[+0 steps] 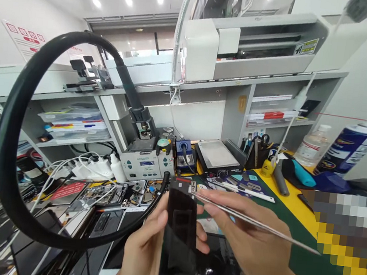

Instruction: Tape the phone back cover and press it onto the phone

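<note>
My left hand [145,243] is wrapped round a dark phone screen panel [180,238], its thumb along the left edge and fingertips showing past the right edge. The panel stands nearly upright, with a small flex connector [193,186] and a red strip at its top. In my right hand [252,233] is a pair of thin metal tweezers [259,224], pinched between thumb and fingers. Their tips are close to the connector; whether they touch it I cannot tell. Beneath my hands lies another dark phone part [219,258], partly hidden.
A thick black hose [8,135] loops across the left side from the grey rework station [148,166]. Phones and boards [104,194] crowd the left. Behind are a heating plate [217,154] and a white spudger [246,191]; a spray can [351,147] stands right.
</note>
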`<state>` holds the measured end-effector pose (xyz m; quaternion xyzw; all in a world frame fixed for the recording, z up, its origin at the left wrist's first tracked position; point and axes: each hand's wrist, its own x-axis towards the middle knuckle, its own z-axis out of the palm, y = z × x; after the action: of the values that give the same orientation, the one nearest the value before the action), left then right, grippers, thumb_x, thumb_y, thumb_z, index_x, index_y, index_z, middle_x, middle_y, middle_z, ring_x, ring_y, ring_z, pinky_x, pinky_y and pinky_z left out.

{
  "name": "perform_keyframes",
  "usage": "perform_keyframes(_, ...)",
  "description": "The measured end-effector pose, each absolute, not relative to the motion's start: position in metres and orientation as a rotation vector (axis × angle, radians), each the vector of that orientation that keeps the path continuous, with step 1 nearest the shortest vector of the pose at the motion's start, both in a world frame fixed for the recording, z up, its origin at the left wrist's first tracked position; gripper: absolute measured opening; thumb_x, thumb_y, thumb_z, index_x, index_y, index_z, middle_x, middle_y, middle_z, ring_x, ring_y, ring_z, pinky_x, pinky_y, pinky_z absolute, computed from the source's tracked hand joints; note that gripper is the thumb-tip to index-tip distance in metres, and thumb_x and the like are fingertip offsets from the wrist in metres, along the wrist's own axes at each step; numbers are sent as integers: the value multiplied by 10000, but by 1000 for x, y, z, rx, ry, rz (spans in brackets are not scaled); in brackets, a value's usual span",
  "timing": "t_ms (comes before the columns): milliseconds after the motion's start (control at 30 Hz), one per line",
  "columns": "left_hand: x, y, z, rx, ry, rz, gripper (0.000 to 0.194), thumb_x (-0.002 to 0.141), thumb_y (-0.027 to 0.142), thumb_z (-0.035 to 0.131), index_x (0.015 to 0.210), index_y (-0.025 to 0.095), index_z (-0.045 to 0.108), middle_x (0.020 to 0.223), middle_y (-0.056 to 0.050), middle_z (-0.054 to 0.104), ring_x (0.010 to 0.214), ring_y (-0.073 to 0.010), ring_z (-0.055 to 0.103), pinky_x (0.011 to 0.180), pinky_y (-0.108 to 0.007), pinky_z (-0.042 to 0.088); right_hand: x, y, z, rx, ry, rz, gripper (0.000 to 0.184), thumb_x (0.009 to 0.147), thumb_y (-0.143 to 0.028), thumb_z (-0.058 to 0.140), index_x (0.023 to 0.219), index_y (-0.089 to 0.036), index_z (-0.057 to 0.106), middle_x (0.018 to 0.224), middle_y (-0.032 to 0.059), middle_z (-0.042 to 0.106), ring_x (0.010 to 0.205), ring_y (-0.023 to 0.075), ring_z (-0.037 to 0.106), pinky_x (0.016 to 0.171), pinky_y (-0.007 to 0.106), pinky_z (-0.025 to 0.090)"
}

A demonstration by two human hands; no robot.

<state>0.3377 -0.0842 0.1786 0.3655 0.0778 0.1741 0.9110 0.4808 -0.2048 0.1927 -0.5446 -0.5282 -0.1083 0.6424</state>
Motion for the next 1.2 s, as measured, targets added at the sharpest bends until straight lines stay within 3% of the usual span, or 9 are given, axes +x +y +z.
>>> perform_keyframes(167, 334, -86, 176, 758, 46, 367, 479, 852, 238, 721, 1326, 306, 700, 1171, -76, 771, 1172, -341, 709, 1080, -498, 514, 477, -203, 197, -1093, -1428, -399, 314, 909, 9, 670, 1133, -186, 771, 1171, 68, 797, 1065, 209, 776, 980, 259, 647)
perform_keyframes(300, 335, -87, 174, 777, -7, 353, 530, 826, 235, 747, 1348, 307, 696, 1345, -93, 695, 1308, -375, 619, 1127, -516, 477, 472, -201, 200, -1068, -1430, -457, 328, 886, 41, 685, 1141, -153, 755, 1129, 91, 806, 1080, 216, 769, 1009, 300, 644)
perform_keyframes(567, 335, -87, 167, 832, -5, 318, 595, 804, 284, 780, 1385, 346, 667, 1473, -83, 604, 1348, -401, 580, 1146, -536, 453, 469, -199, 200, -1086, -1429, -495, 276, 889, 26, 682, 1095, -140, 762, 1078, 91, 818, 1033, 199, 783, 1038, 266, 619)
perform_keyframes(800, 337, -88, 167, 925, -30, 328, 670, 816, 330, 759, 1465, 299, 593, 1493, -123, 573, 1337, -423, 583, 1093, -557, 497, 470, -204, 201, -1124, -1414, -475, 269, 888, 34, 666, 1063, -141, 770, 1061, 70, 823, 1029, 191, 784, 1029, 243, 615)
perform_keyframes(1200, 338, -85, 163, 956, -90, 311, 727, 818, 338, 741, 1513, 282, 534, 1502, -139, 558, 1370, -419, 546, 1118, -554, 457, 471, -205, 198, -1083, -1403, -423, 275, 860, 62, 679, 1055, -101, 783, 1066, 87, 819, 1027, 205, 784, 1030, 268, 616)
